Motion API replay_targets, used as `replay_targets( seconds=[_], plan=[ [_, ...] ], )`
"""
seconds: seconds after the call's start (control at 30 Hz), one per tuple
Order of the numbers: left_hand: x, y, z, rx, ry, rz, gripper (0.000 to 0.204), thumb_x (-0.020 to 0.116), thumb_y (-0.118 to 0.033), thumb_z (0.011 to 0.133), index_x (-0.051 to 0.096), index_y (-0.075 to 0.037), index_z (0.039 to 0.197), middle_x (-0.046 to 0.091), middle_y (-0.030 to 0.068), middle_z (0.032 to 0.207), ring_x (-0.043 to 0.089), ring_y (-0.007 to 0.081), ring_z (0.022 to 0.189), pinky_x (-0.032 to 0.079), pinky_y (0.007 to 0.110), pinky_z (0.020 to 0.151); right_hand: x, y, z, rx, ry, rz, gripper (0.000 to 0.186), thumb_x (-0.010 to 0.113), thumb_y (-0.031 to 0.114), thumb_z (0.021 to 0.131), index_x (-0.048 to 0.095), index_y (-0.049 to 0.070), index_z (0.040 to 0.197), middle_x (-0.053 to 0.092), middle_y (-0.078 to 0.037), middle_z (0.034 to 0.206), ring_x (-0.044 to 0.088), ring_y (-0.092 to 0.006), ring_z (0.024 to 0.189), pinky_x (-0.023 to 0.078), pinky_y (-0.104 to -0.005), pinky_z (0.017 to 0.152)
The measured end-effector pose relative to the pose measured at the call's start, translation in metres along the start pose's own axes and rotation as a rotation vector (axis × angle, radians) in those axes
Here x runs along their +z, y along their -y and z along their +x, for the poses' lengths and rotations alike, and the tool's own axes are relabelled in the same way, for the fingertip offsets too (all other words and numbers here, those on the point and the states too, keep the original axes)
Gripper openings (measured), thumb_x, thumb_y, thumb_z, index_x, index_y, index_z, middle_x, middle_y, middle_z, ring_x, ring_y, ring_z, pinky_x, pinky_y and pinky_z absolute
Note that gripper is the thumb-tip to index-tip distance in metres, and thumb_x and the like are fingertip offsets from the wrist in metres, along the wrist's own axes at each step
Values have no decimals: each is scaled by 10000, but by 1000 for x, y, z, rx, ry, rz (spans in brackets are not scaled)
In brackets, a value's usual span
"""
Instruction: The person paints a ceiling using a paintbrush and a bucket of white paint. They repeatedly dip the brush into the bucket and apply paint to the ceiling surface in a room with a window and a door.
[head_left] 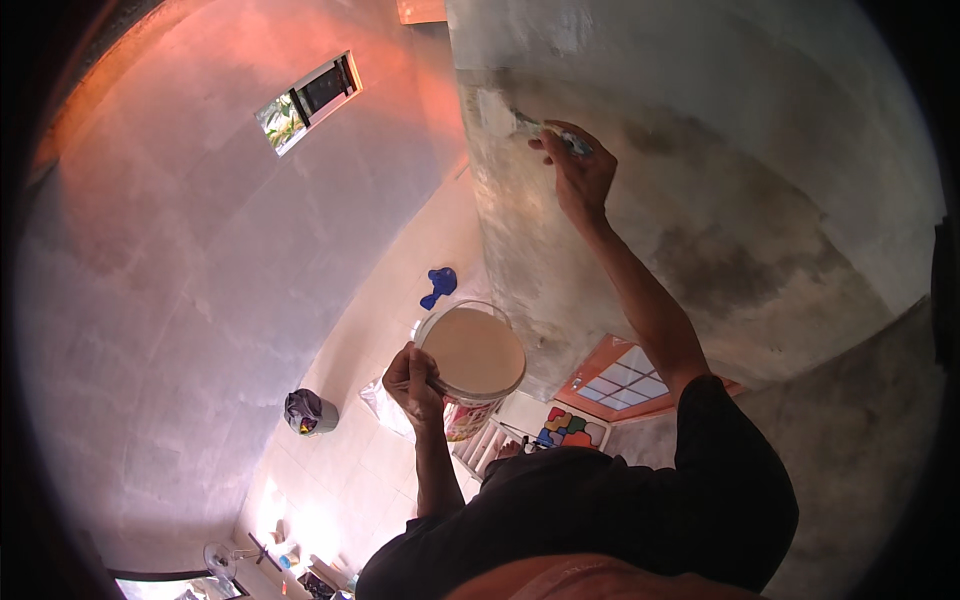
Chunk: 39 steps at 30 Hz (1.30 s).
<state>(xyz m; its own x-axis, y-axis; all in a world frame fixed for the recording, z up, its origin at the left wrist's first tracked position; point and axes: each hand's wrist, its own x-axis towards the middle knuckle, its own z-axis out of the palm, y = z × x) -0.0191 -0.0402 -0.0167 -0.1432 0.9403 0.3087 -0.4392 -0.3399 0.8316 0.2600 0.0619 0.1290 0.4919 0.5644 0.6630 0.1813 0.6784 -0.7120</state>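
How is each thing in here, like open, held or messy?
Bucket: held up, open, beige inside.
Tool: raised near wall; touching unclear.
Wall: blotchy, dark patches.
Left grip: closed on bucket edge.
Right grip: closed around tool.
Blue cloth or bag: crumpled on floor.
Bin: upright, bag inside.
Fan: can't tell if spinning.

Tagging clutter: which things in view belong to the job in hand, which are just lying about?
Job: bucket, in the left hand; small tool, type unclear, in the right hand; stained wall behind it.

Apparently just lying about: crumpled blue item on the floor; lined bin; multicoloured mat; fan.
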Motion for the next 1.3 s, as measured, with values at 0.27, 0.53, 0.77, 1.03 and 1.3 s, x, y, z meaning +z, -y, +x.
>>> replay_targets(
  seconds=[0.27, 0.53, 0.77, 1.03, 1.3],
  plan=[
    [-30, -1, 2, 36, -81, 3, 320, 540, -140, 935, 524, -20, 639, 472, 23, 541, 397, 69, 476, 282, 214, 480, 41, -49, 55, -172, -21, -208, 210, 667, 127, 874, 657, -32, 1010, 689, -77, 825, 684, -149, 764, 515, -238, 637],
    [-25, -10, 1, 40, -85, -16, 348, 526, -159, 945, 495, -27, 625, 459, 25, 528, 362, 60, 449, 245, 212, 444, -29, -23, 37, -360, -243, -425, 210, 709, 200, 820, 707, 31, 945, 701, -78, 749, 654, -98, 687, 518, -253, 639],
    [-27, -7, 1, 34, -69, -19, 376, 535, -189, 948, 484, -30, 611, 463, 31, 523, 367, 62, 444, 244, 215, 440, -23, 17, 4, -324, -232, -277, 184, 718, 116, 815, 697, 7, 962, 691, -55, 766, 628, -65, 691, 505, -230, 614],
    [-20, -5, 6, 53, -32, 5, 380, 551, -213, 939, 487, -35, 609, 470, 27, 522, 383, 60, 444, 256, 197, 442, 46, -35, 51, -276, -65, -404, 239, 692, 171, 851, 679, -22, 992, 696, -86, 774, 650, -93, 699, 512, -224, 602],
    [-8, -6, 15, 39, 38, -3, 375, 556, -211, 932, 474, -48, 605, 472, 25, 525, 401, 65, 452, 267, 201, 438, -62, 7, 26, -301, -257, -486, 183, 677, 103, 862, 679, -35, 982, 699, -100, 817, 670, -127, 755, 534, -248, 676]
  ],
)
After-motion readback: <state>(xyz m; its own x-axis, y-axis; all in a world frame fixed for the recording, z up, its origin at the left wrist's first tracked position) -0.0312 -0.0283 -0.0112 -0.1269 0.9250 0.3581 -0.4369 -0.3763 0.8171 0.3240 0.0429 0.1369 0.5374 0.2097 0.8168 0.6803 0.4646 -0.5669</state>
